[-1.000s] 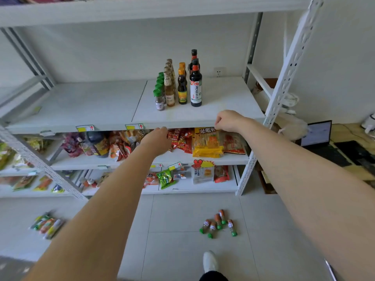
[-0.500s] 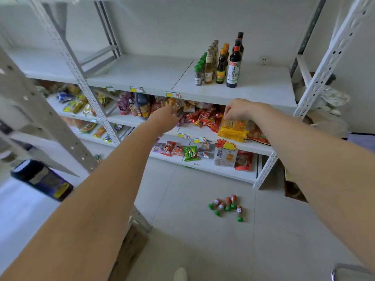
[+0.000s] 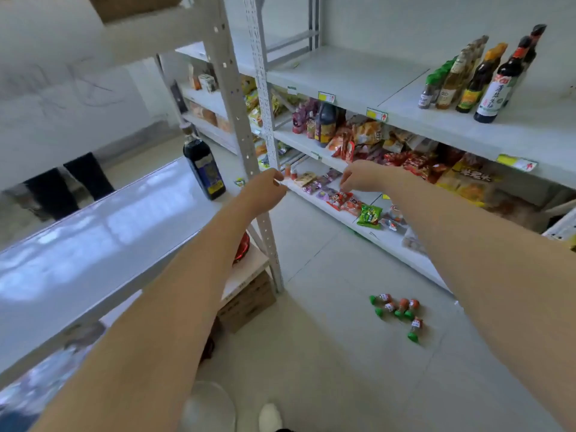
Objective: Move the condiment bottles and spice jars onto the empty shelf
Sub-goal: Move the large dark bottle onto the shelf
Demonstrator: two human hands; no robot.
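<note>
A: Item one, the hands?
B: Left hand [image 3: 265, 190], centre of frame, fingers curled; it overlaps a white shelf edge and an upright post [image 3: 232, 98], so I cannot tell whether it grips anything. Right hand [image 3: 363, 177], just right of centre, fingers bent downward over snack packets [image 3: 343, 199]; contact not readable, nothing visibly held.
A: Item two, condiment bottles?
B: A row of bottles [image 3: 477, 79] at upper right, upright on the grey shelf [image 3: 352, 73]. Foremost is a dark bottle with a white label [image 3: 495, 95]; beside it a yellow-capped one, a pale one, then small green-capped jars. The rear bottles hide behind the front ones, count uncertain.
A: Item three, elsewhere?
B: One large dark bottle [image 3: 204, 168] standing at the far end of the glossy shelf [image 3: 93, 232] at left, its cap blurred. Five small green-capped bottles [image 3: 399, 310] lying on the floor, lower right of centre.
A: Unreadable entries?
B: Price tags [image 3: 377, 114] on the shelf edge, print illegible. A cardboard box [image 3: 249, 300] under the left shelf, partly covered by the left forearm. A shoe [image 3: 270, 416] at the bottom edge, cut off.
</note>
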